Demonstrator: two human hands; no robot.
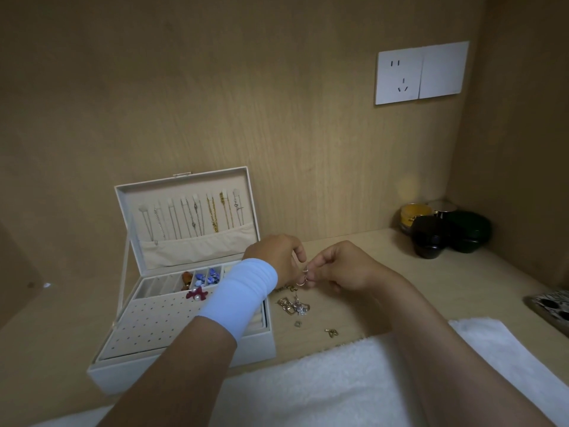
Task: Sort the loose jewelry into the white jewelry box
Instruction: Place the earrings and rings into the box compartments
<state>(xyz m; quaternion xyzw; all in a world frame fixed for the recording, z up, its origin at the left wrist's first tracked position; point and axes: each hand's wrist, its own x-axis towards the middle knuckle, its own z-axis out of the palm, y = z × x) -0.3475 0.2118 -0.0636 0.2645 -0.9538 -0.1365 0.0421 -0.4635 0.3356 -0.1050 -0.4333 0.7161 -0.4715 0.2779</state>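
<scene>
The white jewelry box (184,365) stands open on the left of the wooden desk. Several chains (197,217) hang inside its lid, and blue and orange pieces lie in its small compartments. A dark red flower piece (197,294) rests on the perforated earring panel. My left hand (277,257), with a white wristband, and my right hand (341,266) meet just right of the box. Both pinch a small silver earring (303,277) between the fingertips. Below the hands, a loose pile of gold and silver jewelry (292,306) lies on the desk, with two small pieces (331,332) nearer me.
A white towel (338,380) covers the desk's front edge. Dark jars and a yellow one (440,232) stand in the back right corner. A patterned black-and-white object (551,306) sits at the right edge. A wall socket (421,73) is mounted above.
</scene>
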